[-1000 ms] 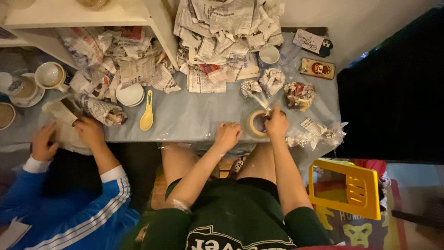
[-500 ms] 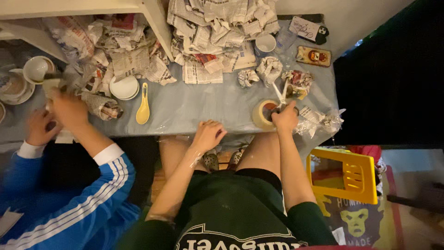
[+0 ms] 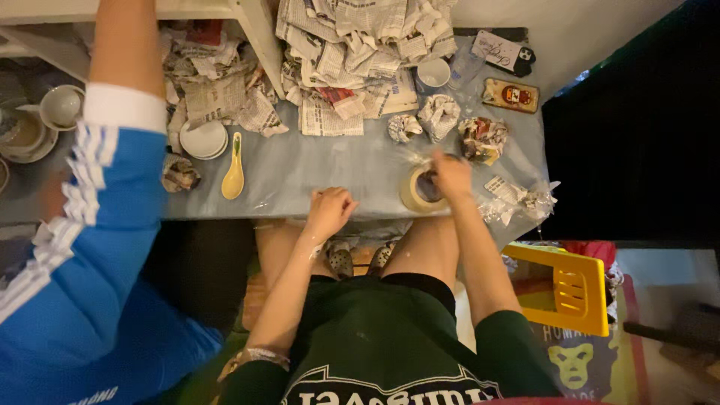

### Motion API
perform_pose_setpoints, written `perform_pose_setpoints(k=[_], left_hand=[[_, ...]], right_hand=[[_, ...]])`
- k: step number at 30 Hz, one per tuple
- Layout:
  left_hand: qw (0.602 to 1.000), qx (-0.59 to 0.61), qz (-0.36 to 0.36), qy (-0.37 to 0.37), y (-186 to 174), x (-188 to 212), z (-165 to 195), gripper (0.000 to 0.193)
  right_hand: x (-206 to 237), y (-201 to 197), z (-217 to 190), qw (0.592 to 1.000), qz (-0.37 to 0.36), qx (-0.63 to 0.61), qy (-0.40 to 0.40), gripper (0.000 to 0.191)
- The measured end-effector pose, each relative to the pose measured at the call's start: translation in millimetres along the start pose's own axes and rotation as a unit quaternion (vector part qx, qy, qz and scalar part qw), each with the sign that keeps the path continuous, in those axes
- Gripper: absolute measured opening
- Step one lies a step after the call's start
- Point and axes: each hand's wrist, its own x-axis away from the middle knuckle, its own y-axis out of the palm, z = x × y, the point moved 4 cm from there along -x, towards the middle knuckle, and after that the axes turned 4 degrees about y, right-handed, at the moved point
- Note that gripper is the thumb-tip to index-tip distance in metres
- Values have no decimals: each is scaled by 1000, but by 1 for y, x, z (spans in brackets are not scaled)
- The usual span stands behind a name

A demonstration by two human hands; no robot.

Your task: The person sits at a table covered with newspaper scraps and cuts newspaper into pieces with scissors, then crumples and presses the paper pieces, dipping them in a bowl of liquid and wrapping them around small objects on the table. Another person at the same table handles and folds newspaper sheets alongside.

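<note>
My right hand (image 3: 451,175) grips the far rim of a tan roll of tape (image 3: 415,193), which lies flat near the front edge of the blue-grey table (image 3: 330,161); the fingers are blurred. My left hand (image 3: 328,211) rests as a closed fist on the table's front edge, left of the roll, with nothing in it. Just beyond my right hand lie three paper-wrapped bundles (image 3: 439,116), and crumpled clear plastic (image 3: 521,199) lies to its right.
A heap of torn newspaper (image 3: 352,49) covers the far side. Another person's blue-sleeved arm (image 3: 112,157) reaches across the left. There are stacked white bowls (image 3: 204,140), a yellow spoon (image 3: 233,176), a white cup (image 3: 433,73), a phone (image 3: 511,95) and a yellow stool (image 3: 574,289).
The other person's arm has swung from the table's front edge far across to the back. My right hand stays at the tape roll; my left hand has closed into a fist.
</note>
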Motion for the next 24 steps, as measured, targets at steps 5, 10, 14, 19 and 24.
perform_pose_setpoints(k=[5, 10, 14, 19, 24], left_hand=[[1000, -11, -21, 1, -32, 14, -14, 22], [999, 8, -14, 45, -65, 26, -21, 24], [999, 10, -42, 5, -90, 29, -34, 23], [1000, 16, 6, -8, -102, 27, -22, 18], [988, 125, 85, -15, -97, 10, -17, 16]], right_hand=[[21, -6, 54, 971, -53, -27, 230, 59], [56, -4, 82, 943, -20, -34, 330, 75], [66, 7, 101, 918, 28, -19, 394, 60], [57, 12, 102, 911, 11, -3, 413, 57], [70, 13, 85, 897, 53, -84, 430, 59]])
